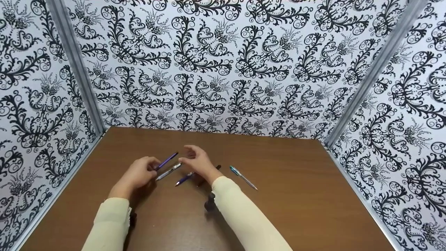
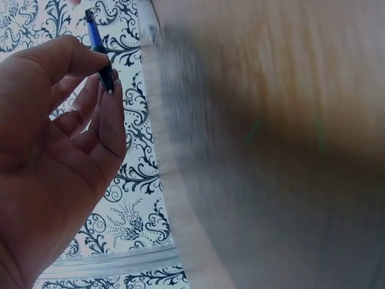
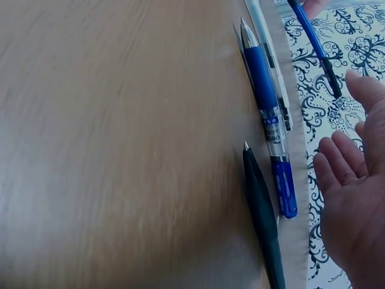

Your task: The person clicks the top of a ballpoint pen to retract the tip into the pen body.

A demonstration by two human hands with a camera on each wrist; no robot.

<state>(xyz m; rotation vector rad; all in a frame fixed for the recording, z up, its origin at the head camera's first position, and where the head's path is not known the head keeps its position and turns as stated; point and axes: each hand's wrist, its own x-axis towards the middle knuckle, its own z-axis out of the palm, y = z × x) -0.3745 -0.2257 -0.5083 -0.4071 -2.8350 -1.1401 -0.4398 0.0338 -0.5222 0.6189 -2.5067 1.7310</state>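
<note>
My left hand (image 1: 139,171) pinches a slim blue pen (image 1: 168,161) with a black end between thumb and fingertips, raised above the table. In the left wrist view the dark tip of this blue pen (image 2: 95,36) shows at the fingertips. To its right, my right hand (image 1: 200,161) is held above the table, fingers loosely bent, touching no pen; in the right wrist view a gap separates it from the held pen's black end. Below the hands lie a clear pen (image 1: 169,172), a blue-gripped pen (image 3: 260,75) and a dark pen (image 3: 260,205), the last partly hidden by the right hand in the head view.
A clear pen with a teal end (image 1: 244,177) lies right of my right hand. The brown table (image 1: 296,195) is bordered at the back and sides by patterned black-and-white walls (image 1: 209,69) with grey corner strips.
</note>
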